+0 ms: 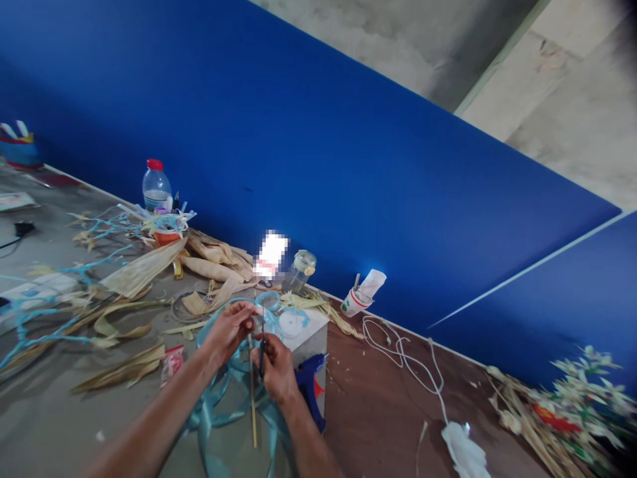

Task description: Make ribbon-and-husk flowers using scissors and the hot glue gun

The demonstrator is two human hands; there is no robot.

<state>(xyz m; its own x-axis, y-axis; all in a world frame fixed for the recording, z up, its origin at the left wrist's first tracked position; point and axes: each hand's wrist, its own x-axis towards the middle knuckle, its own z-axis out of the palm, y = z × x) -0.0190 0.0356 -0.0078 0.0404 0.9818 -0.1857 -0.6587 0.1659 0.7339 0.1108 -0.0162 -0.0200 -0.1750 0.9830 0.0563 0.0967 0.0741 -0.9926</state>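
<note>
My right hand [276, 365] is closed around dark-handled scissors [262, 352], whose thin blades point up between my hands. To the left, my left hand [233, 326] is pinched near the blades; what its fingertips hold is too small to name. A thin tan stick [253, 411] hangs down between the hands, and its upper end is hidden by them. Loops of light blue ribbon [206, 425] lie below and behind both hands. Just right of my right wrist lies a blue glue gun [311, 392].
Dried husks [213, 259] and blue-wrapped twigs [44, 318] spread over the left side. A red-capped bottle [156, 186], a glass jar [301, 269] and a paper cup [355, 300] stand along the blue partition. White cable [408, 358] and white flowers [587, 385] are at right.
</note>
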